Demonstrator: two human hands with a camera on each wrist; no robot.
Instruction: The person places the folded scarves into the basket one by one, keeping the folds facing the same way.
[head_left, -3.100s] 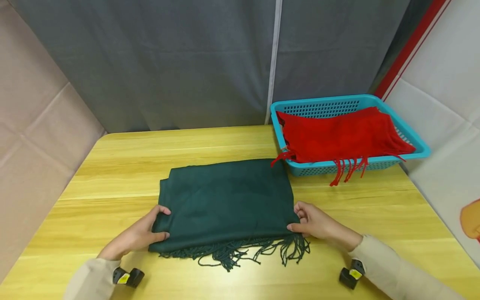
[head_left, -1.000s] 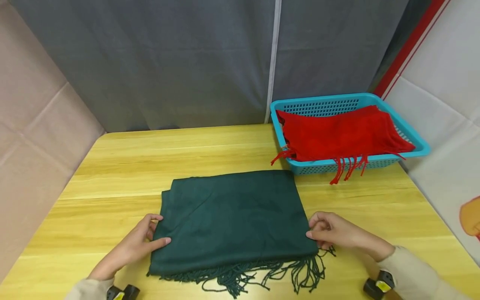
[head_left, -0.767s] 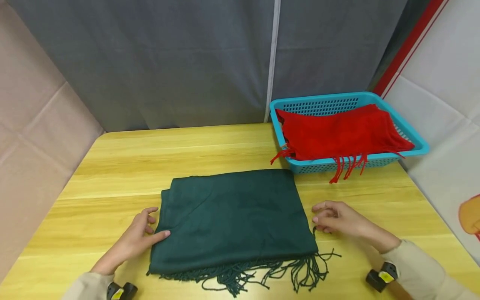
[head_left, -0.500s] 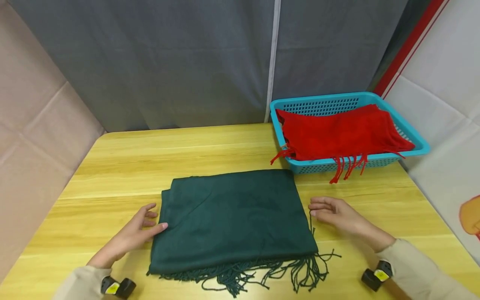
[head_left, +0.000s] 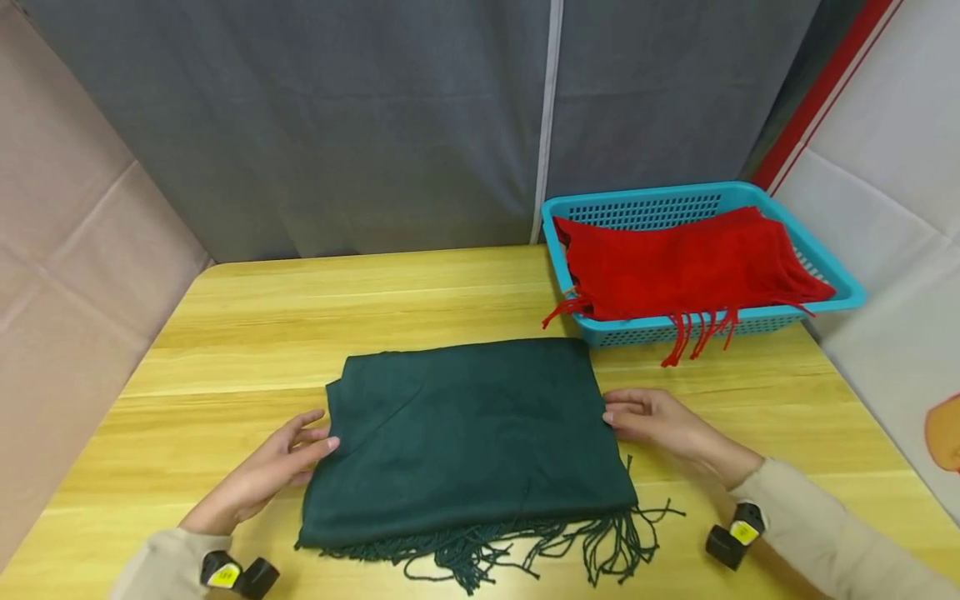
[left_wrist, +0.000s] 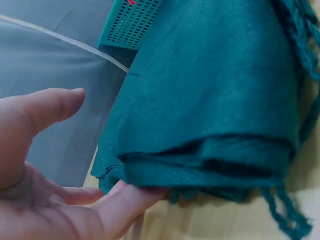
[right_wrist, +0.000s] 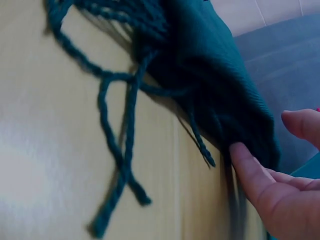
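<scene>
A dark green fringed scarf [head_left: 465,425], folded into a rectangle, lies on the wooden table with its tassels toward me. My left hand [head_left: 262,475] is at its left edge. In the left wrist view the left thumb [left_wrist: 60,106] stands apart from the cloth, while extended fingers [left_wrist: 131,202] reach under the folded layers. At the right edge is my right hand [head_left: 667,425]. The right wrist view shows a fingertip [right_wrist: 242,152] touching the scarf's side low down, with the thumb [right_wrist: 302,122] held away from it. Parts of the fingers are hidden by the cloth.
A blue plastic basket [head_left: 637,196] stands at the table's back right, close to the green scarf's far corner. It holds a folded red scarf [head_left: 690,267] whose fringe hangs over the front rim. Grey curtain [head_left: 360,125] backs the table [head_left: 247,333].
The green scarf was drawn toward me, and its edges were let go. Both hands have since slid farther up the sides, the right one leaving the near corner and coming back against the edge.
</scene>
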